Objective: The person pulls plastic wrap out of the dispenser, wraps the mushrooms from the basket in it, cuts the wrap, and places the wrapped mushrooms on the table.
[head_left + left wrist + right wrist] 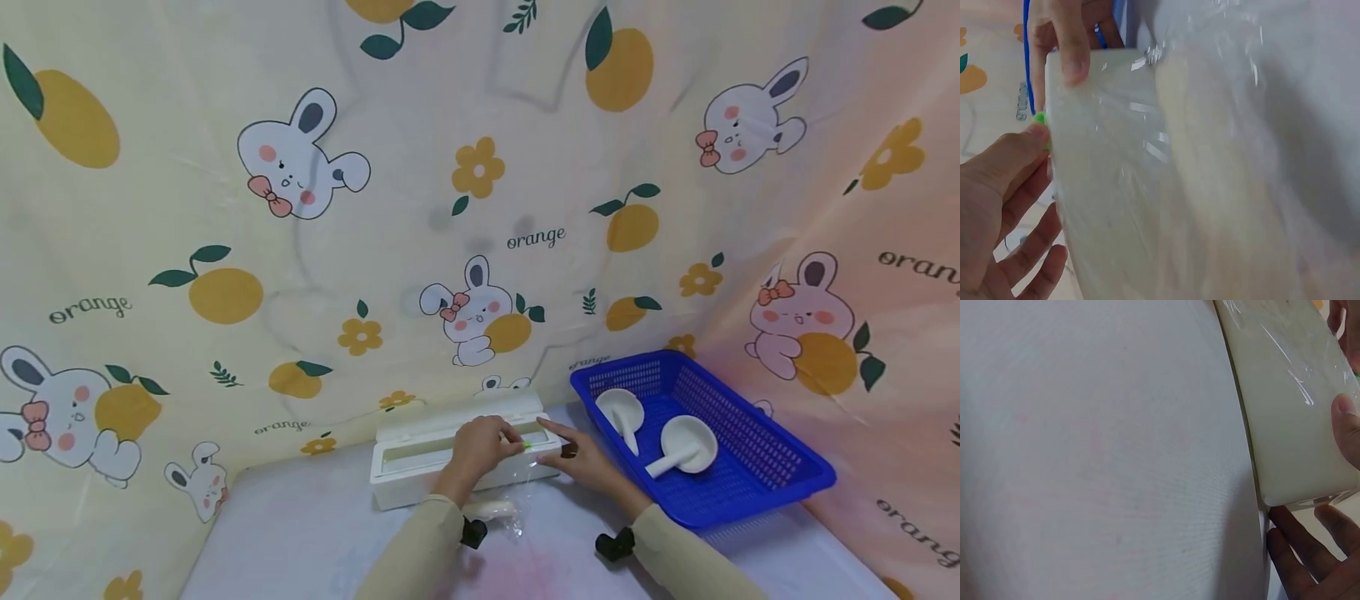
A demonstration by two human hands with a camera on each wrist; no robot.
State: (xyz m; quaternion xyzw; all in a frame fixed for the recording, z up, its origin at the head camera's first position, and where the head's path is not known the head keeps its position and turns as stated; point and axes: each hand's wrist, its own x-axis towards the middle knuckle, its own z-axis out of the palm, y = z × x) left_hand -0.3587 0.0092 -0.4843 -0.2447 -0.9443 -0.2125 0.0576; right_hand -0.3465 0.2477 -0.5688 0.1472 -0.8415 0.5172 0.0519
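Clear film [517, 500] hangs from the white box [420, 467]; my left hand [480, 446] pinches its green slider [527, 444], my right hand [581, 458] steadies the end, so slide evenly.

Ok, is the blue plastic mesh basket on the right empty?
No: in the head view the blue plastic mesh basket holds two white round scoop-like pieces with handles.

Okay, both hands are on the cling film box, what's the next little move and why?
Probably slide the green cutter tab along the white dispenser box. The left hand has its fingertips on that tab at the box's right end, the right hand steadies that end, and a length of clear film already hangs over the front onto the table, seemingly uncut.
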